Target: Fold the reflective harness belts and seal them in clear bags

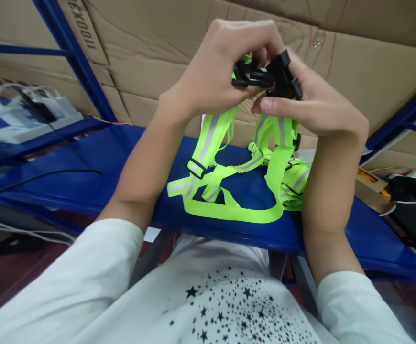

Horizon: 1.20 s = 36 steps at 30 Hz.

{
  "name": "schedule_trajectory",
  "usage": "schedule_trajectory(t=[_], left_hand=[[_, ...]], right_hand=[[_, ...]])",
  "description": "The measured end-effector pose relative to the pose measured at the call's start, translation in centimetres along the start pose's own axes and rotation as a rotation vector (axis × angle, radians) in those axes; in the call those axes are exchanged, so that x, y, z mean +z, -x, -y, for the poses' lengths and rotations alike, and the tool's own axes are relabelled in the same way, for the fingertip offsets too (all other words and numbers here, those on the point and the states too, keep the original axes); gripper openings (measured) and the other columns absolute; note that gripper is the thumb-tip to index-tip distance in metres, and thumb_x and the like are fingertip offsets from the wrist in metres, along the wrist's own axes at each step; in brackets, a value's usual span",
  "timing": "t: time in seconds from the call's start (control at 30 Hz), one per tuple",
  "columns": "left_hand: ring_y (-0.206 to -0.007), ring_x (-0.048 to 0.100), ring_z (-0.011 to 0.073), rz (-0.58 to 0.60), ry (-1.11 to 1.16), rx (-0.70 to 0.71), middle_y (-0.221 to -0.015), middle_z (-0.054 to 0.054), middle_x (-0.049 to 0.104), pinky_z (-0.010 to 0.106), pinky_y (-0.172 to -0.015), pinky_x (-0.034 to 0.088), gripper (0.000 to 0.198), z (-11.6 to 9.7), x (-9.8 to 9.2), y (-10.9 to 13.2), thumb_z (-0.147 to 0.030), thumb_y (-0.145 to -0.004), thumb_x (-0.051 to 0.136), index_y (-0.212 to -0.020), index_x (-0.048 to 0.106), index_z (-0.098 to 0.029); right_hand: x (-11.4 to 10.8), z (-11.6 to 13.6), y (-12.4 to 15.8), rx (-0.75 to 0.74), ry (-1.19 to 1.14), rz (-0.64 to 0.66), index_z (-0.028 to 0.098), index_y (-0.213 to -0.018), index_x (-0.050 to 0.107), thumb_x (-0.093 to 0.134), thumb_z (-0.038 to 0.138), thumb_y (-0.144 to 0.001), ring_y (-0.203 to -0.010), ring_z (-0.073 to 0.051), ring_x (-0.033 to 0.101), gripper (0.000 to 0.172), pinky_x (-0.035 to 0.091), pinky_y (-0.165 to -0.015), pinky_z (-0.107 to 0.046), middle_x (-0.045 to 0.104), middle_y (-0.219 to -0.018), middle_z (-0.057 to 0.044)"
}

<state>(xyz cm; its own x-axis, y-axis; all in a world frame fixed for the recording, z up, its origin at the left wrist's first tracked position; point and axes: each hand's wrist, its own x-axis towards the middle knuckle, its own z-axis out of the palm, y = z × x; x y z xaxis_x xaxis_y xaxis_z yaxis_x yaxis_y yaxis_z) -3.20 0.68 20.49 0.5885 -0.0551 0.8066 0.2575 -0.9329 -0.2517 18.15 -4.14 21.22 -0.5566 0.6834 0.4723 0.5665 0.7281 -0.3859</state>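
Note:
Raised above the table, my left hand (225, 67) is closed on one half of a black side-release buckle (253, 76). Facing it, my right hand (312, 100) grips the other black buckle half (285, 76) with the thumb along its lower side. The two halves touch or overlap; whether they are locked together I cannot tell. From both hands hangs a neon yellow-green reflective strap (210, 138) with a grey stripe and a black slider (196, 168). Its lower loop lies on the blue table, beside a heap of more such webbing (296, 181) near my right forearm.
Cardboard sheets (150, 62) stand behind the blue table (122, 143), between blue metal posts. On the left are a white power strip (39, 124) with plugs and a black cable (43, 179). A small open cardboard box (371, 191) sits at the right.

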Motion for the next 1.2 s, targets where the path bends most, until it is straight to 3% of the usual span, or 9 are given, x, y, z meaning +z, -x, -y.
schedule_trajectory(t=[0.03, 0.1, 0.2, 0.4, 0.57, 0.77, 0.87, 1.0, 1.2], left_hand=[[-0.096, 0.069, 0.0192, 0.017, -0.027, -0.013, -0.096, 0.007, 0.069, 0.033, -0.087, 0.046, 0.049, 0.3, 0.3, 0.0, -0.049, -0.096, 0.05, -0.109, 0.07, -0.006], [-0.099, 0.068, 0.0194, 0.065, -0.074, -0.051, -0.1, 0.009, 0.071, 0.032, -0.088, 0.046, 0.044, 0.9, 0.7, 0.0, -0.045, -0.097, 0.053, -0.11, 0.071, -0.008], [-0.1, 0.068, 0.0221, 0.163, -0.056, -0.087, -0.107, 0.01, 0.074, 0.034, -0.09, 0.048, 0.033, 1.8, 0.8, 0.3, -0.035, -0.096, 0.062, -0.116, 0.073, -0.013], [-0.101, 0.066, 0.0254, 0.174, -0.095, -0.184, -0.111, 0.011, 0.075, 0.041, -0.091, 0.049, 0.036, 3.2, 0.0, 1.1, -0.01, -0.082, 0.066, -0.118, 0.072, -0.015], [-0.096, 0.07, 0.024, 0.252, 0.019, -0.181, -0.103, 0.008, 0.075, 0.037, -0.085, 0.048, 0.04, 3.0, 0.4, 1.3, -0.011, -0.083, 0.068, -0.123, 0.069, -0.014], [-0.095, 0.066, 0.0195, 0.275, 0.135, -0.2, -0.102, 0.003, 0.073, 0.033, -0.083, 0.049, 0.058, 3.2, 0.2, 1.5, -0.021, -0.083, 0.076, -0.137, 0.055, -0.024], [-0.101, 0.065, 0.0192, 0.215, 0.213, -0.193, -0.109, 0.006, 0.068, 0.032, -0.085, 0.049, 0.052, 3.2, -0.7, 1.8, -0.026, -0.089, 0.072, -0.136, 0.054, -0.018], [-0.109, 0.063, 0.0194, 0.219, 0.197, -0.126, -0.127, 0.008, 0.06, 0.033, -0.087, 0.049, 0.061, 2.5, -1.0, 1.7, -0.042, -0.089, 0.071, -0.139, 0.049, -0.015], [-0.114, 0.062, 0.0245, 0.236, 0.252, -0.049, -0.139, 0.011, 0.054, 0.041, -0.091, 0.051, 0.064, 3.1, -0.1, 1.3, -0.047, -0.087, 0.07, -0.139, 0.047, -0.018]], right_hand=[[-0.2, -0.6, -0.2, -0.035, -0.02, 0.039, 0.03, -0.132, 0.058, 0.071, 0.053, -0.086, -0.112, -0.027, 0.062, 0.053, 0.053, -0.094, -0.037, 0.065, -0.125, -0.005], [-0.4, -1.6, -0.5, -0.044, 0.001, 0.08, 0.025, -0.106, 0.063, 0.067, 0.043, -0.091, -0.095, -0.021, 0.06, 0.023, 0.05, -0.086, -0.034, 0.065, -0.103, -0.004], [-0.3, -2.6, -0.9, 0.015, 0.214, 0.028, 0.023, -0.1, 0.059, 0.06, 0.028, -0.093, -0.088, -0.018, 0.052, 0.008, 0.044, -0.083, -0.033, 0.062, -0.098, -0.003], [0.1, -2.8, -0.8, -0.044, 0.367, 0.012, 0.02, -0.129, 0.062, 0.055, 0.011, -0.091, -0.095, -0.02, 0.059, 0.039, 0.046, -0.095, -0.035, 0.069, -0.113, -0.007], [0.9, -2.2, -1.0, -0.1, 0.461, 0.042, 0.024, -0.121, 0.064, 0.053, 0.014, -0.086, -0.099, -0.027, 0.064, 0.038, 0.051, -0.088, -0.04, 0.072, -0.116, -0.007], [0.8, -2.9, -1.3, -0.1, 0.514, -0.004, 0.026, -0.126, 0.064, 0.051, 0.013, -0.08, -0.11, -0.033, 0.066, 0.049, 0.052, -0.096, -0.049, 0.072, -0.125, -0.008], [0.4, -3.1, -1.2, -0.103, 0.495, -0.02, 0.03, -0.127, 0.064, 0.054, 0.018, -0.084, -0.116, -0.031, 0.064, 0.046, 0.05, -0.103, -0.048, 0.07, -0.132, -0.005], [0.9, -2.2, -1.2, -0.133, 0.477, 0.018, 0.026, -0.127, 0.065, 0.05, 0.014, -0.083, -0.11, -0.031, 0.066, 0.048, 0.052, -0.097, -0.047, 0.072, -0.123, -0.007], [1.6, -1.4, -1.3, -0.133, 0.438, -0.013, 0.028, -0.122, 0.067, 0.053, 0.013, -0.075, -0.11, -0.034, 0.068, 0.052, 0.053, -0.095, -0.048, 0.075, -0.121, -0.005]])
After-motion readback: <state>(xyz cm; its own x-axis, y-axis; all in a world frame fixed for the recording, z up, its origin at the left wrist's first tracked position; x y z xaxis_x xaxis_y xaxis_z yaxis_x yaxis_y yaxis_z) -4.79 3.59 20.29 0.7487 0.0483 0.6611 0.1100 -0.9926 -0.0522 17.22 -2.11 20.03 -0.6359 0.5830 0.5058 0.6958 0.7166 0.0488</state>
